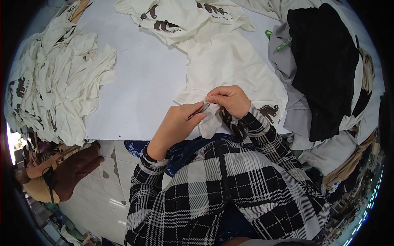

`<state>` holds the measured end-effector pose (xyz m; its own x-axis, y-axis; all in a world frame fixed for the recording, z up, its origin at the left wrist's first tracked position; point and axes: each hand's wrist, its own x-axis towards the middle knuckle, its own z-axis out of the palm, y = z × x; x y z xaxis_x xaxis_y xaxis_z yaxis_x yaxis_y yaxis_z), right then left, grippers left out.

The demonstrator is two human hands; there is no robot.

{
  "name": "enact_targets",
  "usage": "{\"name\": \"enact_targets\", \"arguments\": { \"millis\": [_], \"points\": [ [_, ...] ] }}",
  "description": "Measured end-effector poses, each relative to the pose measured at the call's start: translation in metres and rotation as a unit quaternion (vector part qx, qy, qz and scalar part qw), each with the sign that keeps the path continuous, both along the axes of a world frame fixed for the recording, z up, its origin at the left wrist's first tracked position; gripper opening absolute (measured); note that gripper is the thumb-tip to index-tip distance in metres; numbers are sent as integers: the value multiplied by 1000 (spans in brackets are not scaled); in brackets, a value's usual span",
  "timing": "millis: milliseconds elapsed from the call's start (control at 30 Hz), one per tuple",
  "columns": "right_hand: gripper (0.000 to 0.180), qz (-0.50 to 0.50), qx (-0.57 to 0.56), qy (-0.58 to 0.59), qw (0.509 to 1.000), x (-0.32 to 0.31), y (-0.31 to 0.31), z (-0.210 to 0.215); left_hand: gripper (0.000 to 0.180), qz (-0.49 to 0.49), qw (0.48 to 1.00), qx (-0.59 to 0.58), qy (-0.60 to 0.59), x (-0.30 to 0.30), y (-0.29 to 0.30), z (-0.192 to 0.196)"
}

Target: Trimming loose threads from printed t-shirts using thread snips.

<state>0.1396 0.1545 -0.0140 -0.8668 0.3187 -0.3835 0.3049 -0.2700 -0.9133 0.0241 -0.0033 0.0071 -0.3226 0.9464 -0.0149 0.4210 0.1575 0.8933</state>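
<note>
A cream-white shirt (230, 61) with dark brown print lies across the table in front of me, its near part gathered up at the table's front edge. My left hand (176, 125) is closed, thumb and fingers pinching a bunched fold of this shirt. A narrow grey sliver shows between those fingers, too small to make out. Close beside it, my right hand (233, 100) pinches the same fold between thumb and fingertips. The two hands almost touch, and a loose flap of the cloth hangs below them. What lies behind the fingers is hidden.
A large heap of cream printed shirts (61, 82) covers the table's left side. More printed cloth (176, 20) lies at the far side. Black cloth (324, 69) and grey cloth (293, 82) with green tags pile up at right. A person (61, 176) is at lower left.
</note>
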Motion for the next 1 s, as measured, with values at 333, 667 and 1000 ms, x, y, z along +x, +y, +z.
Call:
{"name": "enact_targets", "arguments": {
  "millis": [333,667,1000],
  "points": [
    [12,33,55,4,998,0,3,-7,17,-26,999,-14,45,-3,1,6],
    [11,41,45,-14,998,-4,-1,4,18,-14,1000,15,21,-1,3,3],
    [10,56,58,7,997,-5,-1,-1,19,-30,999,-17,25,-2,3,6]
  ]
}}
